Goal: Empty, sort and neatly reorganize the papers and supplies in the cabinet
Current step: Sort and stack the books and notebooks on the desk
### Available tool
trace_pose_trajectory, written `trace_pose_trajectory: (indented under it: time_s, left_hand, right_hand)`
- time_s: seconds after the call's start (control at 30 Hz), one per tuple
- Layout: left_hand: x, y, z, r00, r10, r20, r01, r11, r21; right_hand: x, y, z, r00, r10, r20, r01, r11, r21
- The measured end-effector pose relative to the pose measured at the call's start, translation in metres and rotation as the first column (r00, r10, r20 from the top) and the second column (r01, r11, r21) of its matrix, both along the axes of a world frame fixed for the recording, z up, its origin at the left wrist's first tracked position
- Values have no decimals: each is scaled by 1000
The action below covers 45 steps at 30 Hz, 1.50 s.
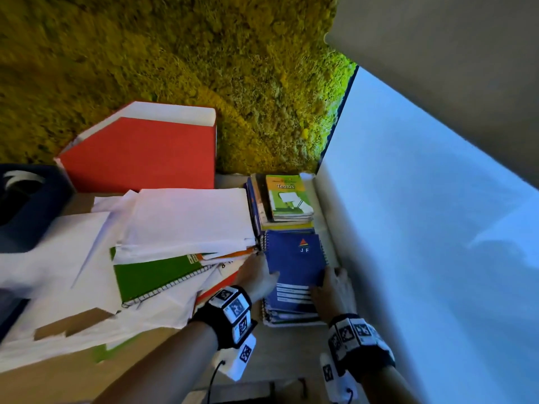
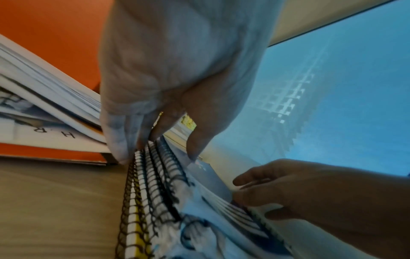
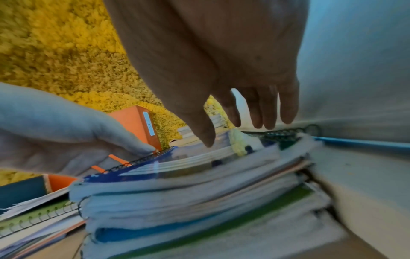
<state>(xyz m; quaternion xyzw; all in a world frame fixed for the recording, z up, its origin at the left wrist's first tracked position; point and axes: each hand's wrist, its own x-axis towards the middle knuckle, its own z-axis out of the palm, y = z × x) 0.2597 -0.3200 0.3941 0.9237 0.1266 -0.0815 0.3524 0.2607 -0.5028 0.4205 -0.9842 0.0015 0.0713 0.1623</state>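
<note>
Two hands at one stack of spiral-bound notebooks (image 1: 291,313) against the pale wall on the right of the wooden desk (image 1: 87,371). On top, a blue spiral notebook marked "J F" (image 1: 294,263); number of notebooks beneath hard to count, edges blurred in the right wrist view. Left hand (image 1: 256,277) at the coil side, fingers straight and pressed along the spiral, thumb on the cover: grip relaxed, clasping nothing. Right hand (image 1: 332,290) at the opposite side, fingers extended on the cover and page edges, likewise holding nothing.

Behind it, a second, smaller pile of thin books (image 1: 280,205), topped by one green booklet titled "Tennis" (image 1: 287,196); count below unclear.

To the left, one loose heap of white paper sheets (image 1: 180,220) over one green spiral notebook (image 1: 154,275), partly covered. Orange corners poking out beneath, identity uncertain.

One red cardboard file box (image 1: 140,153) standing at the back, white inside, contents not visible. One dark blue object (image 1: 26,205) cut off at the left edge, unidentifiable.

Yellow-green moss wall (image 1: 175,53) behind everything.
</note>
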Motion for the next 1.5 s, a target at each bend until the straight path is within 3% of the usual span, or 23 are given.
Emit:
trace_pose_trajectory:
  time_s: [0.07,0.23,0.37,0.43,0.5,0.57,0.67,0.77,0.8,0.97,1.1,1.23,1.33,1.5]
  left_hand:
    - [-4,14,4,999,49,25,-48,999,-26]
    - [-18,73,14,982,182,51,-185,980,75]
    - [-35,131,18,957,262,127,-276,954,114]
    - [-41,156,18,951,259,170,-286,945,159]
    - [-43,173,16,957,216,195,-255,945,203]
    - [-44,192,14,970,145,197,-195,945,263]
    - [-42,215,10,989,20,147,-69,940,333]
    - [-39,225,4,988,-102,114,54,930,363]
    - [-35,228,1,985,-124,116,73,927,368]
    - [-24,231,-1,960,-227,166,124,870,478]
    - [-22,238,-2,921,-358,150,196,762,617]
    - [-19,241,9,883,-441,161,207,673,710]
    - [-16,245,22,861,-446,245,155,688,709]
    - [-9,255,38,889,-300,345,39,801,598]
  right_hand:
    - [2,16,8,996,44,78,-48,998,39]
    - [7,73,13,951,249,182,-269,958,96]
    - [5,128,8,919,379,109,-394,894,213]
    - [14,155,-11,946,323,-20,-302,905,300]
    - [23,172,-27,948,197,-251,-76,904,421]
    - [35,187,-37,924,97,-369,115,852,511]
    - [37,200,-33,872,-10,-489,358,695,623]
    - [39,204,-33,752,-104,-651,631,396,667]
    - [37,208,-31,730,-133,-670,665,365,652]
    - [30,217,-28,687,-208,-697,727,226,649]
    - [15,233,-15,722,-153,-675,692,185,698]
    - [2,244,-7,753,-235,-615,652,131,747]
    - [10,246,-13,728,-271,-630,675,121,728]
    - [24,244,-22,704,-252,-664,706,143,694]
